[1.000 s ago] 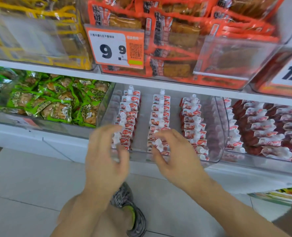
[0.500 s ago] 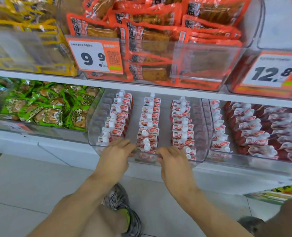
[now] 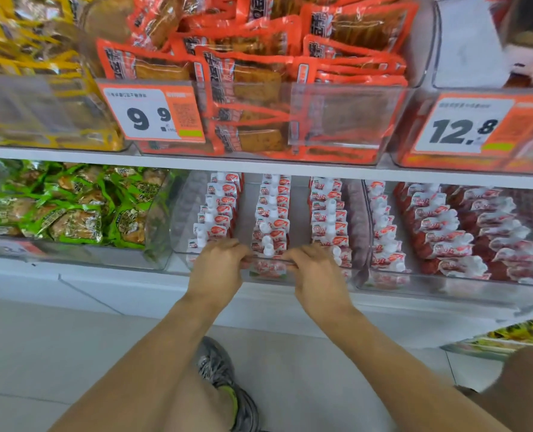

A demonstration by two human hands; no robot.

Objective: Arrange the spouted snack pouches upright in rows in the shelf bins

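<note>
A clear shelf bin (image 3: 181, 213) on the lower shelf holds three upright rows of red-and-white spouted pouches: a left row (image 3: 215, 210), a middle row (image 3: 273, 213) and a right row (image 3: 329, 213). My left hand (image 3: 216, 269) and my right hand (image 3: 316, 272) both curl their fingers over the bin's front rim, either side of the middle row's front pouch. Neither hand holds a pouch. A second clear bin (image 3: 446, 285) to the right holds more spouted pouches (image 3: 464, 226), lying less evenly.
A bin of green snack packs (image 3: 72, 207) sits to the left. The upper shelf carries orange packs (image 3: 259, 73), yellow packs (image 3: 25, 73) and two price tags (image 3: 153, 113). My shoe (image 3: 227, 385) rests on the tiled floor below.
My hands dropped from the front pouches of the left and middle rows to the bin's front rim and closed on it. The bin now sits further back under the upper shelf.
</note>
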